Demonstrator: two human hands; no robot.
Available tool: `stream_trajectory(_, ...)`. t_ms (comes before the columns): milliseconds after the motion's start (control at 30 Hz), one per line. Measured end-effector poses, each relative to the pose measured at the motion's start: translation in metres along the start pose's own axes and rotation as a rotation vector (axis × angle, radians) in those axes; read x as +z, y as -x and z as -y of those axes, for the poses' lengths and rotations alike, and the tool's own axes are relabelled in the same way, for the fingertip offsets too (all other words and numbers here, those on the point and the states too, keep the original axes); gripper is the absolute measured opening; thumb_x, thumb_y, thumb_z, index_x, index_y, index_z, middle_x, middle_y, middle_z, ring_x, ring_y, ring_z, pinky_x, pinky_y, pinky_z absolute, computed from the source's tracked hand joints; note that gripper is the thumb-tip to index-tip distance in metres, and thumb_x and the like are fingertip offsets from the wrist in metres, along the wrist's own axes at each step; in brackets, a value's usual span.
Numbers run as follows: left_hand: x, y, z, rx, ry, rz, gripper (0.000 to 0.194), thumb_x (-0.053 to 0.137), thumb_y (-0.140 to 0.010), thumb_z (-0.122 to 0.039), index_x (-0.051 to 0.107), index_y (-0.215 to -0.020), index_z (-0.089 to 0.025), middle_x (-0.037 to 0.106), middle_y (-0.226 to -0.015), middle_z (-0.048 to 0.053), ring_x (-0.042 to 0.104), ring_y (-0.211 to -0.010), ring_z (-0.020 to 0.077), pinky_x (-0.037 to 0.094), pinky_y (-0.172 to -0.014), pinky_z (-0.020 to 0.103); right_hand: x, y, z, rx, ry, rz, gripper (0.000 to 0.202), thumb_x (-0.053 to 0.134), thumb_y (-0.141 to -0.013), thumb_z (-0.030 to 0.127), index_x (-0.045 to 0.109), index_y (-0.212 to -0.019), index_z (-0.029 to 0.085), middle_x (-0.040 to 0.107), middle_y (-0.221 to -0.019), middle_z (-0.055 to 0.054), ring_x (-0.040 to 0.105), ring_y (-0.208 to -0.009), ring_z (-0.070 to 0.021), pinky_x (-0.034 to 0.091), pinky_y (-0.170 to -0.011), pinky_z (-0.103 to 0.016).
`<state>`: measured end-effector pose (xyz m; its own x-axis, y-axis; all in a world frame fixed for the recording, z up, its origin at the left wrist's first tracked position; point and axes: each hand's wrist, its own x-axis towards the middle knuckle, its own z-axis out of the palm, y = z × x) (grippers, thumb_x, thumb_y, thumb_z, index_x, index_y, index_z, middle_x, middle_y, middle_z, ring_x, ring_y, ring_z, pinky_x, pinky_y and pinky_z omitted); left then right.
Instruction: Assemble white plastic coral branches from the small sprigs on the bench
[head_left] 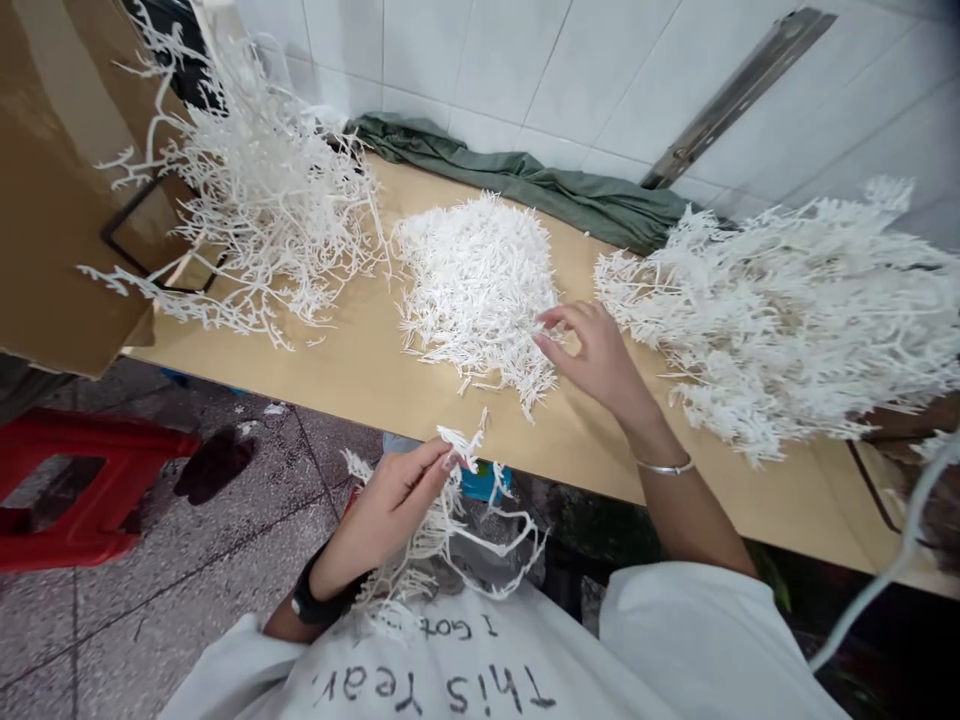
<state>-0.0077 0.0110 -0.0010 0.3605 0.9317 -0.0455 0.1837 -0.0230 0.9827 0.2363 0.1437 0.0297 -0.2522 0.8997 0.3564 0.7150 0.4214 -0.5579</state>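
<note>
Head view: your left hand (390,500) pinches a white branched plastic stem (450,520) close to your chest, below the table edge. Your right hand (592,355), fingers loosely curled, touches the middle heap of small white plastic sprigs (476,280) on the tan tabletop (360,370). Pick one sprig cleanly, keeping the stem's tip steady.
</note>
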Motion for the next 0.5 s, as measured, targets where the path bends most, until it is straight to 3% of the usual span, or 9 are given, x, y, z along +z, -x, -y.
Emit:
stream_trajectory(100,0.001,-0.001,-0.001,0.024,-0.027,0.012,0.032,0.036,-0.096,-0.038,0.042,-0.072,-0.017,0.035,-0.062,-0.005,0.034,-0.057,0.0091,0.025,-0.054,0.022,0.008,0.022,0.035,-0.104,-0.171,0.268,0.023,0.05,-0.088,0.041,0.052,-0.079,0.02,0.055,-0.075,-0.003,0.05,-0.073,-0.0166,0.037,-0.069,-0.031)
stream_trajectory(167,0.002,0.0,-0.002,0.03,-0.04,0.024,0.032,0.036,-0.096,-0.036,0.043,-0.072,-0.017,0.036,-0.062,-0.004,0.034,-0.057,0.0091,0.026,-0.054,0.022,0.014,0.038,0.059,-0.163,-0.237,0.454,0.029,0.052,-0.086,0.047,0.048,-0.082,0.02,0.052,-0.073,-0.001,0.047,-0.067,-0.0141,0.035,-0.063,-0.028)
stream_trajectory(267,0.0,0.002,-0.002,0.049,-0.058,0.084,0.032,0.038,-0.095,-0.033,0.047,-0.07,-0.016,0.036,-0.059,-0.005,0.033,-0.055,0.0085,0.025,-0.053,0.021,0.021,0.052,0.081,-0.235,-0.197,0.627,0.031,0.052,-0.087,0.047,0.043,-0.078,0.019,0.046,-0.068,0.001,0.041,-0.062,-0.0117,0.03,-0.06,-0.027)
stream_trajectory(400,-0.007,0.006,-0.003,0.088,0.022,0.298,0.035,0.038,-0.096,-0.032,0.059,-0.074,-0.014,0.044,-0.058,-0.004,0.038,-0.054,0.0078,0.028,-0.053,0.021,0.023,0.057,0.088,-0.16,-0.423,0.898,0.039,0.033,-0.097,0.04,0.04,-0.066,0.018,0.036,-0.058,0.004,0.034,-0.053,-0.0079,0.026,-0.054,-0.025)
stream_trajectory(500,-0.011,0.009,-0.003,0.12,0.151,0.338,0.039,0.038,-0.096,-0.033,0.055,-0.068,-0.013,0.046,-0.057,-0.003,0.04,-0.052,0.0069,0.03,-0.053,0.02,0.022,0.063,0.09,-0.003,-0.686,0.937,0.048,0.033,-0.096,0.047,0.032,-0.057,0.018,0.028,-0.052,0.006,0.026,-0.046,-0.0055,0.022,-0.047,-0.024)
